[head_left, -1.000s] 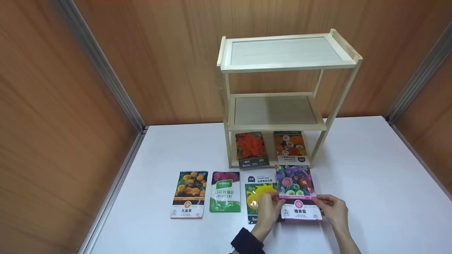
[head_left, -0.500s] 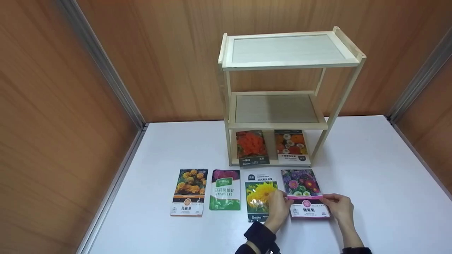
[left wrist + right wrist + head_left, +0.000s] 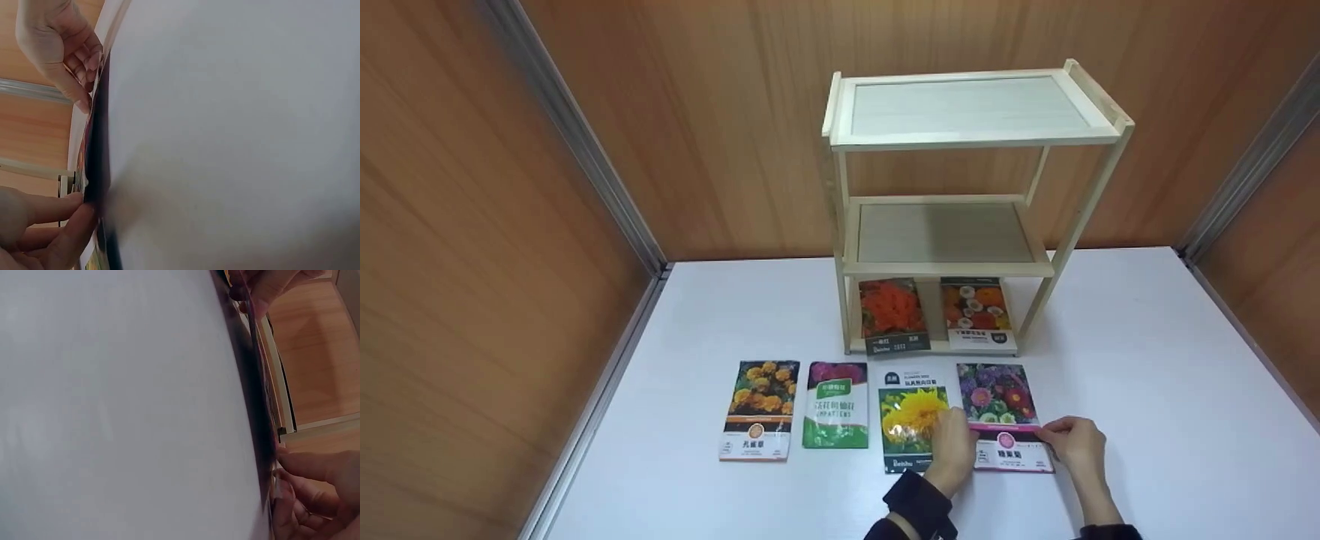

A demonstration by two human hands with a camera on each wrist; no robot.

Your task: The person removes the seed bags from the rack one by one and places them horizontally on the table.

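A seed packet (image 3: 997, 397) with purple, red and white daisy-like flowers and a pink band lies on or just above the white table, at the right end of a row. My left hand (image 3: 952, 451) pinches its left edge, as the left wrist view shows with thumb and finger (image 3: 64, 239). On the opposite edge, my right hand (image 3: 1078, 450) pinches the packet between thumb and fingers (image 3: 315, 489). Just left of it is a yellow sunflower seed packet (image 3: 911, 420), partly covered by my left hand. Further left are a green-and-white impatiens packet (image 3: 835, 412) and an orange marigold packet (image 3: 760, 412).
Behind the row stands a pale wooden three-tier shelf (image 3: 949, 268). Its bottom tier holds a red-flower packet (image 3: 894, 315) and an orange-and-white-flower packet (image 3: 976, 311), both leaning. Wood-grain panels (image 3: 735, 150) enclose the table (image 3: 690, 315).
Both hands have moved the purple-flower packet right and toward me, off the sunflower packet it overlapped, then slightly lower. The other packets stay put; the head view shifts slightly.
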